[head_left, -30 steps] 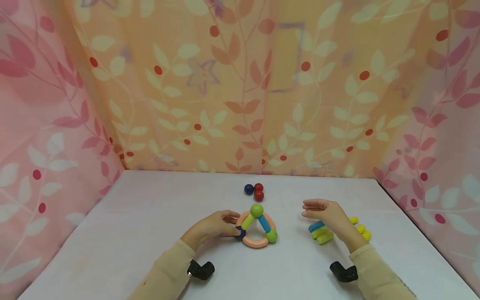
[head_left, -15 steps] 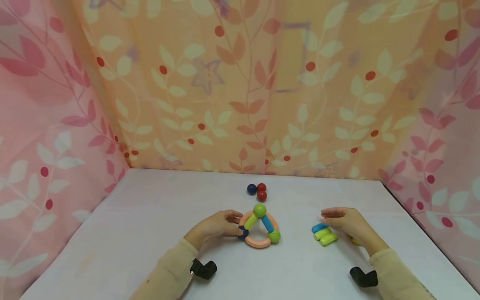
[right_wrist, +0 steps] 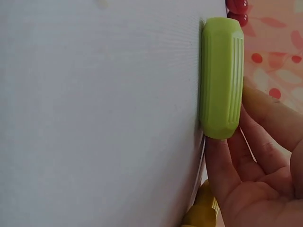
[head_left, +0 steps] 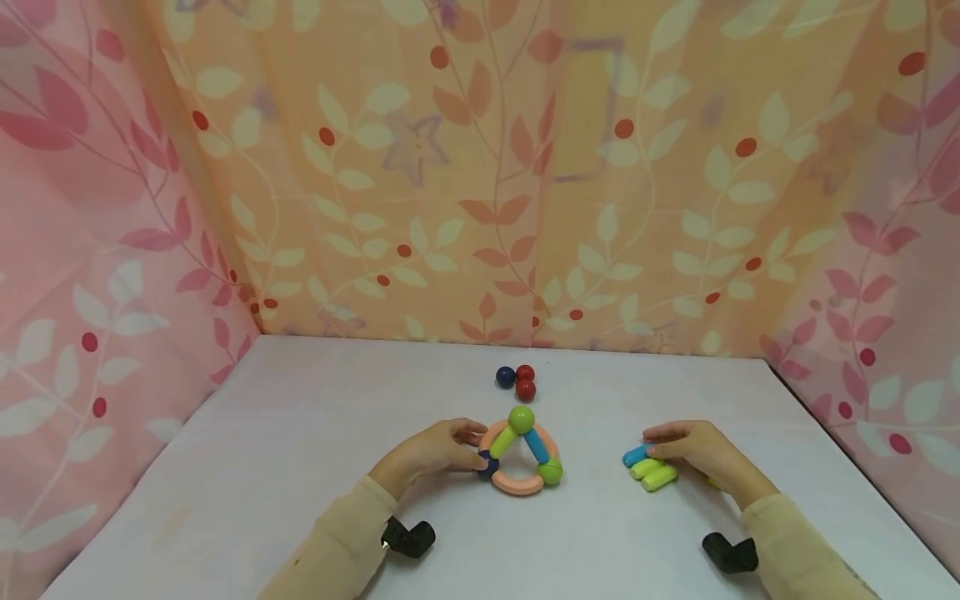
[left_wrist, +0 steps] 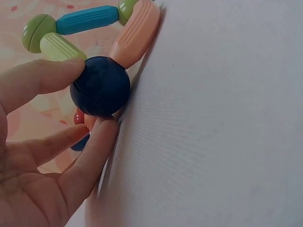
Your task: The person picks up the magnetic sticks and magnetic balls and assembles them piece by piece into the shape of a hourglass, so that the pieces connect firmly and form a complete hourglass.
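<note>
Right now: left hand (head_left: 427, 454) pinching dark blue ball (left_wrist: 100, 86) at left corner of toy ring (head_left: 517, 486), mid-table. Right hand (head_left: 693, 450) touching lime green rod (right_wrist: 221, 78), fingers loosely curved, grip unclear. Rod's long axis roughly left-right, well right of ring.

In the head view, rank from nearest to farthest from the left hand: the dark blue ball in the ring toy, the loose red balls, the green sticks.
1. Dark blue ball, pinched by the left hand.
2. Red balls, behind the toy.
3. Green sticks, far right, at the right hand.
</note>
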`<state>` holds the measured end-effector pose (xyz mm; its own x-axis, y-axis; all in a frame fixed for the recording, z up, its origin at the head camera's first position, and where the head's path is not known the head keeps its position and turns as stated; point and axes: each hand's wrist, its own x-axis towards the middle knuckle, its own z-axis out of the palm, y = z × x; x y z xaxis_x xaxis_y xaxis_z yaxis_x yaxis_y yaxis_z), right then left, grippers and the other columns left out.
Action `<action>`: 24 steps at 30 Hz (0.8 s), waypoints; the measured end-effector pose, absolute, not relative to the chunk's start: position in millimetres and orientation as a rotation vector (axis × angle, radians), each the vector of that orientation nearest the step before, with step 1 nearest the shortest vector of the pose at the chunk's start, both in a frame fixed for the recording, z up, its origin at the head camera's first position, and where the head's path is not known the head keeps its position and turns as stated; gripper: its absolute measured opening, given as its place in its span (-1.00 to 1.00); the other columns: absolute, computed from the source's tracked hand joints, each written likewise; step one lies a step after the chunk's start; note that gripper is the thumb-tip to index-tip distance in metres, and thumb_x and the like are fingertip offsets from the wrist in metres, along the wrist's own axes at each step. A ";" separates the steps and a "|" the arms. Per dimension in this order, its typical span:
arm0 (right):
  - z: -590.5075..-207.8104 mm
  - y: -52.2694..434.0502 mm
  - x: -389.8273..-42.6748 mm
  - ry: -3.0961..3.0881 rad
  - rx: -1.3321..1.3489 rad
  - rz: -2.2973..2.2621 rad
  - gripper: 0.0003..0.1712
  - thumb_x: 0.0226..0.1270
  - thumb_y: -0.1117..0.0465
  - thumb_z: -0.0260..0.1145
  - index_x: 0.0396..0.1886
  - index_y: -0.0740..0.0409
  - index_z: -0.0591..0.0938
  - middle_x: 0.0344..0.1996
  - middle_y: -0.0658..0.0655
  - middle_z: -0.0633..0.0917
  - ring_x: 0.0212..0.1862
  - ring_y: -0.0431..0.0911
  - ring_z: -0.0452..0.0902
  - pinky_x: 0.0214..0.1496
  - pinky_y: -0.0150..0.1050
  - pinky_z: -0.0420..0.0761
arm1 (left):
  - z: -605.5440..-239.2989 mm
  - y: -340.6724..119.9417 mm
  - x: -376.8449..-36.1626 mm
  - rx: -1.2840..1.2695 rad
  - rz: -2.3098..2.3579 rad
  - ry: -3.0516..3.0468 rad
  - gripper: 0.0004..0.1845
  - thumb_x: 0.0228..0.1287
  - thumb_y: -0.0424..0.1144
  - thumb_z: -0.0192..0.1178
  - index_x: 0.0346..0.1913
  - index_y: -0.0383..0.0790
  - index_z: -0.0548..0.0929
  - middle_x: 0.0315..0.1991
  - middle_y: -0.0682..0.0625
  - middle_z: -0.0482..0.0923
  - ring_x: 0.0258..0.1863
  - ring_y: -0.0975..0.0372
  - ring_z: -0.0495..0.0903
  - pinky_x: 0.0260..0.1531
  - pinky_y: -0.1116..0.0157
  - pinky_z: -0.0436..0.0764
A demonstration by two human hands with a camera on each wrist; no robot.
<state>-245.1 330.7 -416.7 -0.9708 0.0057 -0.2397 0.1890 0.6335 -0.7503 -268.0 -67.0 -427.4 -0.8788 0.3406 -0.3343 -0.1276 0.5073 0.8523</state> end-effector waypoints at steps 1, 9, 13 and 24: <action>-416.8 330.2 -245.4 2.637 0.168 -1.250 -0.45 0.25 0.08 0.44 0.14 0.31 0.64 0.11 0.29 0.69 0.13 0.06 0.56 0.11 -0.13 0.67 | -427.4 -67.0 -267.7 0.174 1.346 2.289 -0.37 0.06 -0.25 0.48 0.26 -0.08 0.56 0.19 -0.09 0.55 -0.02 0.15 0.55 0.12 0.12 0.61; -416.8 325.4 -247.5 2.615 0.163 -1.277 -0.52 0.27 0.09 0.42 0.06 0.33 0.68 0.06 0.31 0.69 -0.10 -0.14 0.56 -0.17 -0.37 0.62 | -427.2 -67.7 -267.4 0.161 1.339 2.296 -0.37 0.07 -0.25 0.48 0.26 -0.08 0.55 0.19 -0.09 0.54 -0.03 0.15 0.54 0.11 0.12 0.62; -415.9 326.5 -247.5 2.613 0.116 -1.248 -0.49 0.24 0.09 0.45 0.09 0.33 0.66 0.08 0.30 0.69 -0.06 -0.13 0.57 -0.14 -0.37 0.62 | -427.5 -67.7 -267.8 0.150 1.342 2.292 -0.37 0.06 -0.24 0.49 0.26 -0.06 0.56 0.18 -0.08 0.55 -0.04 0.15 0.54 0.10 0.13 0.62; -409.7 320.0 -252.2 2.644 0.078 -1.187 -0.57 0.33 0.15 0.37 0.09 0.32 0.66 0.06 0.31 0.67 -0.09 -0.05 0.58 -0.12 -0.28 0.64 | -425.8 -66.5 -266.0 0.150 1.351 2.288 -0.38 0.07 -0.25 0.48 0.25 -0.08 0.56 0.18 -0.10 0.55 -0.03 0.13 0.53 0.12 0.11 0.61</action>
<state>-252.2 320.0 -409.7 -0.9694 -0.0501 -0.2405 0.1463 0.6685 -0.7292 -266.0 -66.5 -425.8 -0.8809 0.3261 -0.3431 -0.1428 0.5079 0.8495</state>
